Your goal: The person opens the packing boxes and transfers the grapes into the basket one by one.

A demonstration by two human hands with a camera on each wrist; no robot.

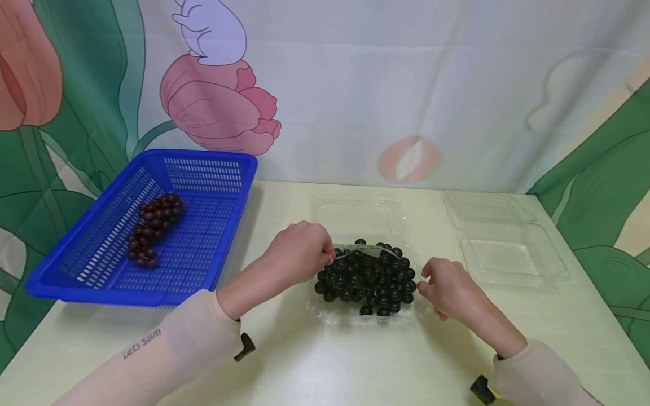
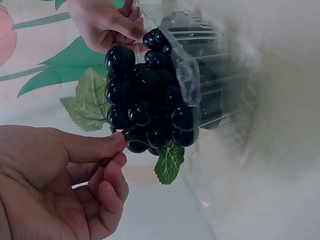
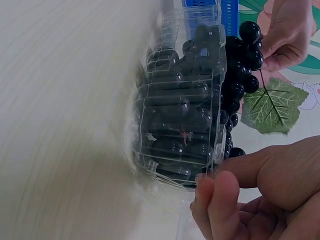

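Observation:
A bunch of black grapes (image 1: 365, 282) sits in a clear plastic clamshell box (image 3: 175, 100) and bulges above its rim. My left hand (image 1: 299, 251) pinches the stem of the bunch between thumb and forefinger at the box's left side, as the left wrist view shows closely. Green leaves (image 3: 272, 107) hang from the stem. Over at the right side, my right hand (image 1: 452, 290) pinches the rim of the box with thumb and fingertips. The box's lid (image 1: 355, 217) lies folded back on the table behind the grapes.
At the left stands a blue slotted basket (image 1: 223, 225) with a bunch of dark red grapes (image 1: 152, 225) in it. Another clear clamshell box (image 1: 513, 259) lies opened at the right on the pale table (image 1: 335, 366). A printed curtain (image 1: 345, 101) hangs behind.

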